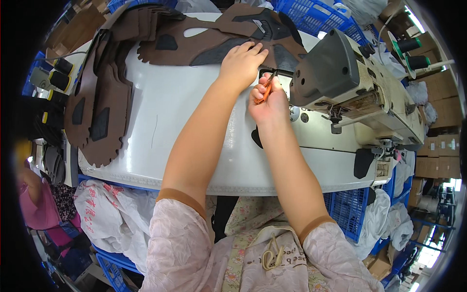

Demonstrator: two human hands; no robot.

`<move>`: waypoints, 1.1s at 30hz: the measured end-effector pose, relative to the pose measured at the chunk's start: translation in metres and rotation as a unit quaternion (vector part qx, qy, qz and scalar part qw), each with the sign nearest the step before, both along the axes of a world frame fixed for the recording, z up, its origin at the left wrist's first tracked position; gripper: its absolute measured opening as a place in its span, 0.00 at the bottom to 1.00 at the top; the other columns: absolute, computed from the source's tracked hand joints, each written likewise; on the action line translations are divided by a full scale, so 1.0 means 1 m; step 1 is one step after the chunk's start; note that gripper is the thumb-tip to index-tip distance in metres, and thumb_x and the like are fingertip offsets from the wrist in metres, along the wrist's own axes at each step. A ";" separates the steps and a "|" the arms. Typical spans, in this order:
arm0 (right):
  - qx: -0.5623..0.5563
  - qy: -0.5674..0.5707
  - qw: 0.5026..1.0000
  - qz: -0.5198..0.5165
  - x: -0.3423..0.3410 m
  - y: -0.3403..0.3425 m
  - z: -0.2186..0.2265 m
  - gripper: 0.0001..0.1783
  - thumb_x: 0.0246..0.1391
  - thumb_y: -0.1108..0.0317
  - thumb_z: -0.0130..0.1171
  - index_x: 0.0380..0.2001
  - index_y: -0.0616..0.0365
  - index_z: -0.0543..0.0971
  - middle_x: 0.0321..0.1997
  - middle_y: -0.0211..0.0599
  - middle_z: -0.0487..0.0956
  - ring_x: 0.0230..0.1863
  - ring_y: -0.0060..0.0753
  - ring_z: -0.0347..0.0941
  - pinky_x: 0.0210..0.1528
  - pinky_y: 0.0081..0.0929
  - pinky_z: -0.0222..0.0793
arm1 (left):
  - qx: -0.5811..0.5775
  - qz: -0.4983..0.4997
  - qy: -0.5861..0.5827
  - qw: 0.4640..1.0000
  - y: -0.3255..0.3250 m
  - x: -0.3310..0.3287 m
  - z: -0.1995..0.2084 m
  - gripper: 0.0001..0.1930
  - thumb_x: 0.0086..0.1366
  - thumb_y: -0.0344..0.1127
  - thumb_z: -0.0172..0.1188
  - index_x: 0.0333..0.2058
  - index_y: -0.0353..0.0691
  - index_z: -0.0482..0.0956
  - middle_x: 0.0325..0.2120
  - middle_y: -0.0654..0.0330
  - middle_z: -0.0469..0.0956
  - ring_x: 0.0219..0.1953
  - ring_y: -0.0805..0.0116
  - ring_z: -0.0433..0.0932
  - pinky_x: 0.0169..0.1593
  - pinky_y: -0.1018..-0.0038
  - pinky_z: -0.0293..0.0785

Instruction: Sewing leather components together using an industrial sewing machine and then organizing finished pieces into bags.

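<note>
The head-worn view (a wide fisheye) looks down at the nearby hands (243, 65) and worktable (180, 102).

panels (180, 52) on table (165, 102), left of machine (326, 73)

Well behind both hands (243, 65), crinkled pale-pink sleeves (177, 243) with brown cuffs (181, 196) flank a floral-trimmed apron (252, 272) with looped beige cord (264, 260).

Beyond the left hand (241, 65), to its right, sits a blue latticed plastic crate (309, 17). Far left of that hand: black thread spools (59, 80); lower left, a crumpled white plastic bag (109, 214) bearing red print. Far right of the right hand (271, 104): black, green-ended thread cones (419, 62); farther out, brown cardboard boxes (446, 146).
</note>
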State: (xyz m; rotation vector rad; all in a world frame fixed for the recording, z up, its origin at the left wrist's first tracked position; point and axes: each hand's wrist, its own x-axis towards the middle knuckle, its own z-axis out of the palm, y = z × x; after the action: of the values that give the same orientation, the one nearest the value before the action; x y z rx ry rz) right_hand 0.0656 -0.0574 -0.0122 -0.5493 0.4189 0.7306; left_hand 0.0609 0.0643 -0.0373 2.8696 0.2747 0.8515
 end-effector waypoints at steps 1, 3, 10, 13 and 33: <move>-0.004 -0.001 1.000 -0.003 -0.001 0.000 0.002 0.16 0.71 0.56 0.40 0.41 0.55 0.71 0.28 0.27 0.72 0.22 0.19 0.62 0.20 0.16 0.56 | 0.003 -0.005 -0.003 1.000 0.000 0.000 0.000 0.23 0.61 0.31 0.50 0.55 0.47 0.77 0.59 0.60 0.73 0.63 0.60 0.66 0.64 0.63 0.61; -0.002 -0.003 1.000 -0.014 -0.007 -0.003 0.006 0.15 0.71 0.56 0.42 0.42 0.55 0.72 0.28 0.27 0.72 0.22 0.19 0.61 0.19 0.16 0.55 | 0.008 -0.007 0.007 1.000 0.002 0.000 -0.001 0.22 0.61 0.32 0.49 0.55 0.46 0.77 0.59 0.59 0.73 0.63 0.60 0.67 0.63 0.63 0.62; 0.056 -0.194 0.939 0.278 -0.066 -0.096 0.011 0.24 0.67 0.56 0.48 0.60 0.60 0.67 0.32 0.32 0.74 0.19 0.19 0.61 0.19 0.17 0.56 | 0.037 0.001 -0.017 0.999 0.000 0.002 0.006 0.25 0.54 0.31 0.55 0.54 0.46 0.77 0.55 0.55 0.75 0.57 0.57 0.71 0.56 0.61 0.67; 0.149 -0.211 0.878 0.404 -0.062 -0.121 0.004 0.24 0.68 0.58 0.49 0.60 0.63 0.66 0.33 0.34 0.76 0.18 0.18 0.63 0.19 0.15 0.58 | 0.037 0.062 0.024 0.997 -0.008 0.013 0.028 0.23 0.54 0.34 0.58 0.51 0.47 0.78 0.48 0.56 0.78 0.48 0.58 0.74 0.49 0.59 0.69; 0.159 -0.288 0.820 0.469 -0.061 -0.128 0.005 0.23 0.65 0.61 0.52 0.57 0.65 0.69 0.31 0.29 0.75 0.24 0.16 0.66 0.21 0.14 0.59 | 0.083 0.165 -0.110 0.977 -0.009 -0.212 0.362 0.20 0.64 0.34 0.51 0.55 0.40 0.73 0.42 0.41 0.79 0.49 0.40 0.75 0.51 0.57 0.70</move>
State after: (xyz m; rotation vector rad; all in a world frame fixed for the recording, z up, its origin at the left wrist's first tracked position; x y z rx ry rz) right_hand 0.0044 -0.1859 -0.0075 -0.6165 -0.6057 1.4832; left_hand -0.1509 0.0551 0.3250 2.8868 0.6970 1.2974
